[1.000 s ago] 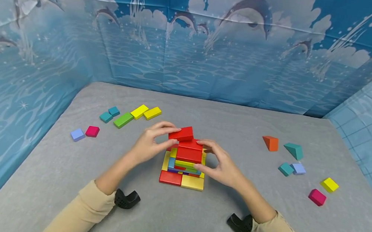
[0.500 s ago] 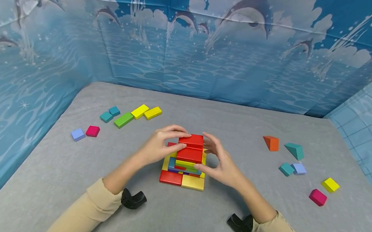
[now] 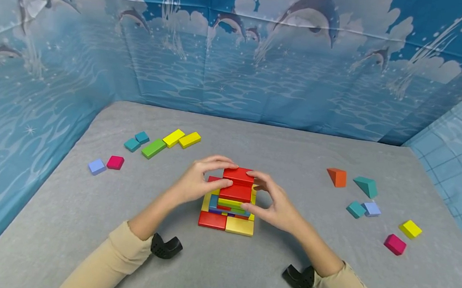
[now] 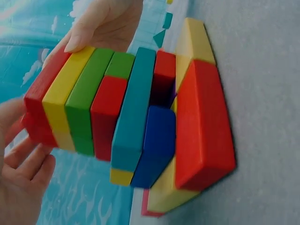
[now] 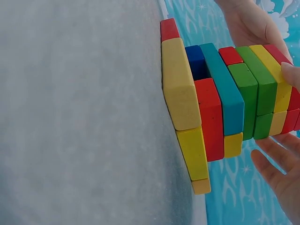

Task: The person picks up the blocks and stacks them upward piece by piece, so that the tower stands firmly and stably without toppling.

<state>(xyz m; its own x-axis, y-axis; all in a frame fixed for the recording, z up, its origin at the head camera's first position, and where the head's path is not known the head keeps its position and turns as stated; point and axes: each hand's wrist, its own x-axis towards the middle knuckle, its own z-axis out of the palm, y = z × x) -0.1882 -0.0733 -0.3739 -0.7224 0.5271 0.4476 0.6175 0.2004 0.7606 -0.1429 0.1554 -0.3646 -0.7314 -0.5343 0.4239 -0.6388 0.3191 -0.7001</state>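
Observation:
A tower of coloured wooden blocks [image 3: 231,203] stands mid-table on a base with a red block [image 3: 212,220] and a pale yellow block [image 3: 239,226] in front. Higher up, a teal block [image 4: 133,117] and green blocks [image 5: 258,89] are layered. My left hand [image 3: 194,180] pinches the red block [image 3: 239,176] on top, thumb in front and fingers behind. My right hand [image 3: 275,208] holds the tower's right side. Its thumb presses near the front of a yellow layer, with the index fingertip at the top block's right edge.
Back left lie a green block [image 3: 153,149], yellow blocks [image 3: 190,140], teal blocks [image 3: 132,144], a crimson block [image 3: 115,162] and a light blue block [image 3: 97,167]. On the right are an orange wedge [image 3: 337,177], a teal wedge [image 3: 366,187] and several small blocks. A dolphin-print curtain [image 3: 238,70] rises behind.
The left hand moves right with the tilted red block and brings it level on top of the tower. The right index finger lifts off, then comes back against the block's right edge.

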